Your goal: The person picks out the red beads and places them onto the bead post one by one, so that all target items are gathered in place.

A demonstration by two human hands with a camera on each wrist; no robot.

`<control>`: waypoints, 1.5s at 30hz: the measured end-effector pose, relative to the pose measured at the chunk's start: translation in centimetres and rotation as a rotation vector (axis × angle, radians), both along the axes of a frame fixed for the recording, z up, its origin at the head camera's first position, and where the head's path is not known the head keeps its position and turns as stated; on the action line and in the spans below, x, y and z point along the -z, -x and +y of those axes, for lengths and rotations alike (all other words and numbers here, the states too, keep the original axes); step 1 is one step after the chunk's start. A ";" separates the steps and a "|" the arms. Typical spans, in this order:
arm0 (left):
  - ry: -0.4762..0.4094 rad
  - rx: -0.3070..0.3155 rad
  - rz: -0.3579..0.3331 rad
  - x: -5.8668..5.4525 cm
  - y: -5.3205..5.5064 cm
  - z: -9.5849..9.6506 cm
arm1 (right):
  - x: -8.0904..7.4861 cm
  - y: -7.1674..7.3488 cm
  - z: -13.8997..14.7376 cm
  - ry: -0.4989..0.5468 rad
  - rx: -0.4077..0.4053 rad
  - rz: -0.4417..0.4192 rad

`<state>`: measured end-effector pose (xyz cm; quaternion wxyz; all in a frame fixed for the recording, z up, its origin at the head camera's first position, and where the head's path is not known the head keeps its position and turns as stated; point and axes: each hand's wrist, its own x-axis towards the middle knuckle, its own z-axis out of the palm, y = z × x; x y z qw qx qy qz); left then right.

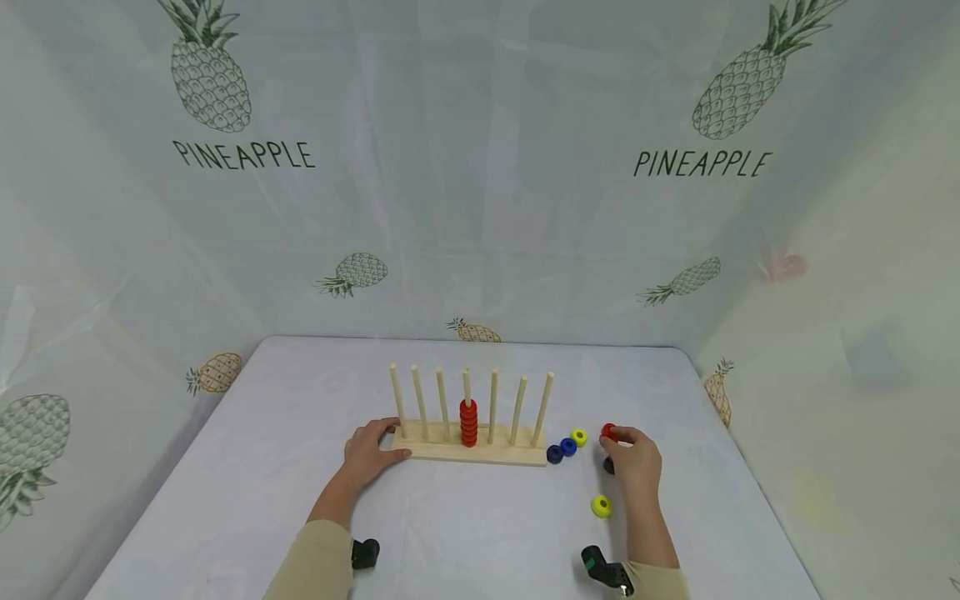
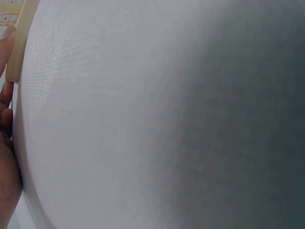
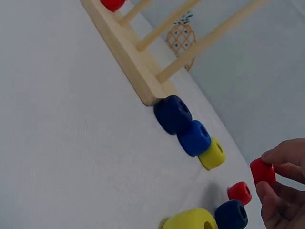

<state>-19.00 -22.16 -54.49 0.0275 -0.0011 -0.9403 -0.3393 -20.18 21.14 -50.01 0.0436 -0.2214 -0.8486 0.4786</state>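
Note:
A pale wooden peg rack (image 1: 480, 452) with a row of upright pegs stands on the table. Its middle peg carries a stack of several red beads (image 1: 468, 423). My left hand (image 1: 366, 454) grips the rack's left end, thumb along the front edge and fingers behind. Off to the right, my right hand (image 1: 637, 462) pinches a red bead (image 3: 262, 171) between thumb and fingers, raised above the table. Below it lie another red bead (image 3: 239, 192) and a dark blue bead (image 3: 231, 214), which the hand partly covers in the head view.
By the rack's right end sit a dark blue bead (image 1: 554, 454), a blue bead (image 1: 569, 447) and a yellow bead (image 1: 579, 437). A second yellow bead (image 1: 602, 506) lies nearer the front. Behind the white table (image 1: 480, 517) hangs a pineapple-print curtain (image 1: 480, 208).

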 end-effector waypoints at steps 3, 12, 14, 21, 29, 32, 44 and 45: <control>0.000 -0.003 0.001 0.0 0.0 0.1 | -0.9 -0.3 -0.2 0.001 -0.031 0.016; -0.007 -0.008 0.003 0.3 0.2 0.1 | -3.6 -0.8 -1.5 0.045 -0.065 0.081; -0.011 -0.009 -0.006 0.4 0.2 0.1 | -4.1 -0.8 -1.9 0.070 -0.062 0.100; 0.003 -0.008 0.020 0.4 0.3 -0.2 | -5.5 -1.3 -3.9 0.157 -0.066 0.209; 0.004 -0.007 0.026 0.2 0.4 -0.1 | -6.4 -1.9 -5.9 0.232 -0.119 0.367; 0.007 -0.010 0.027 0.3 0.5 0.0 | -6.7 -2.1 -6.4 0.257 -0.136 0.431; 0.001 -0.008 -0.001 0.3 0.3 0.0 | -7.2 -2.8 -7.7 0.322 -0.213 0.564; 0.001 -0.008 -0.002 0.3 0.2 0.0 | -7.2 -2.9 -7.7 0.325 -0.218 0.575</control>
